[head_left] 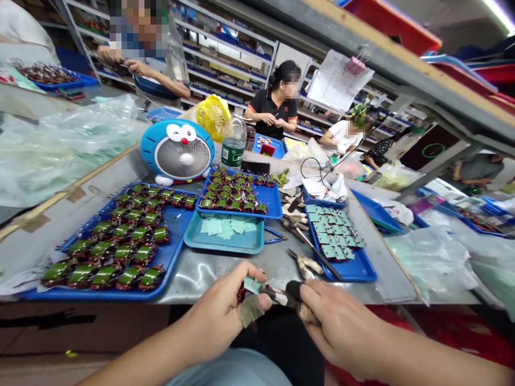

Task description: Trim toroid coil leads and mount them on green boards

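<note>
My left hand (215, 311), with tape round a finger, pinches a small wire-wound coil (241, 294) topped by a light green plate (252, 284). My right hand (341, 316) is closed round a pair of pliers (277, 295), whose jaws reach the edge of the plate. Whether the jaws grip a wire is too small to tell. Another pair of pliers (303, 264) with wrapped handles lies on the metal bench beyond my right hand. A teal tray (193, 238) holding loose light green plates (225, 226) stands beyond my left hand.
A big blue tray (173, 262) at left and a smaller one (273, 201) behind hold rows of green-topped coils. At right, another blue tray (362, 271) carries plate-covered coils. A blue fan (177, 153) and a plastic bottle (234, 142) stand behind. Co-workers sit across the bench.
</note>
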Demonstrator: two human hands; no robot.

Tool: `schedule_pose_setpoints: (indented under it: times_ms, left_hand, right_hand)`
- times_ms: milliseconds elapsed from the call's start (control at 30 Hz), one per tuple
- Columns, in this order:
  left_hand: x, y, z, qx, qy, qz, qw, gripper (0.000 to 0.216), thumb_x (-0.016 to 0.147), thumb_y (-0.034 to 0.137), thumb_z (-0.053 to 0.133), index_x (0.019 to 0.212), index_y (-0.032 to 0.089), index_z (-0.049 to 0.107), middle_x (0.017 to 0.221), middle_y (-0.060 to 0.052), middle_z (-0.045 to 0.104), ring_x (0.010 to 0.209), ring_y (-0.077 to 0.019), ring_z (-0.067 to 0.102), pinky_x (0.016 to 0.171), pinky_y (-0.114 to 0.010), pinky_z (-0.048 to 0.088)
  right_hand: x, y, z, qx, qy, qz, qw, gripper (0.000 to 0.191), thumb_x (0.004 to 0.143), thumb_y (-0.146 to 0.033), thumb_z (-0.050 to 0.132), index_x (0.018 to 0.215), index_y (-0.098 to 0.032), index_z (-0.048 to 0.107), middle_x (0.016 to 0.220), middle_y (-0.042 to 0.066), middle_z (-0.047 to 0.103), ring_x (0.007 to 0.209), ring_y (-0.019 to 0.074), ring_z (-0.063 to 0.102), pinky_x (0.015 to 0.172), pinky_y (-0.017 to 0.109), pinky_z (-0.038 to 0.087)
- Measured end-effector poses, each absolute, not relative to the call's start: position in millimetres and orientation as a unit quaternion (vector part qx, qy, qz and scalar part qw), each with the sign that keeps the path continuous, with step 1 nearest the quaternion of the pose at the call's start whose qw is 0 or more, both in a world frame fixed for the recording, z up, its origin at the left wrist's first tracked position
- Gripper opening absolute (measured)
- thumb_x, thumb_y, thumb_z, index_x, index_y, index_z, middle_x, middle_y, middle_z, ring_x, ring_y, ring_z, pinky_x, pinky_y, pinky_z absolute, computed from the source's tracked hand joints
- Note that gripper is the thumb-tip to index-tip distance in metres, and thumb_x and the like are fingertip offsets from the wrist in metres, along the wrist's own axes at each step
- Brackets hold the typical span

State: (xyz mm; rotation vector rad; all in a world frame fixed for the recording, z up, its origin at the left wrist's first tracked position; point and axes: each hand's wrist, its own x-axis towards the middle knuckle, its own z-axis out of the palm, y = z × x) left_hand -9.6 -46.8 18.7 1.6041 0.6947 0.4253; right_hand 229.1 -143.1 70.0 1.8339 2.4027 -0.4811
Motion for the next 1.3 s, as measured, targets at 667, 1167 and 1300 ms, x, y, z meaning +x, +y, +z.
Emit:
schedule_pose_setpoints:
  times_ms: [667,1167,1300]
  left_hand:
    - [-1,-5,1,0.426,0.332,0.272,0.796,0.084,0.074,0.049,0.09,0.137,0.025,0.04,0.096,-0.001,0.069,0.051,-0.0032,0.039,0.049,-0.019,0.026]
    - [3,-31,10,0.675,0.265,0.246,0.643,0.085,0.09,0.038,0.078,0.153,0.031,0.022,0.105,-0.004,0.068,0.081,-0.0192,0.068,0.075,-0.031,0.055]
    - [2,-36,-1,0.683,0.248,0.298,0.619,0.078,0.088,0.032,0.082,0.146,0.033,0.03,0.099,-0.002,0.071,0.082,-0.021,0.072,0.076,-0.032,0.058]
  right_hand:
    - [209,-163,-49,0.736,0.511,-0.301,-0.327,0.033,0.1,-0.051,0.059,0.112,-0.021,0.063,0.105,0.008,0.075,0.1,0.0262,0.071,0.089,0.033,0.056]
    - [222,-143,22,0.645,0.731,-0.128,-0.182,0.026,0.102,-0.016,0.051,0.126,-0.023,0.057,0.113,0.011,0.061,0.1,0.0301,0.058,0.087,0.047,0.05]
    - [224,-134,28,0.637,0.751,-0.09,-0.146,0.011,0.098,-0.012,0.052,0.098,-0.021,0.059,0.098,0.008,0.06,0.089,0.0276,0.055,0.079,0.043,0.046]
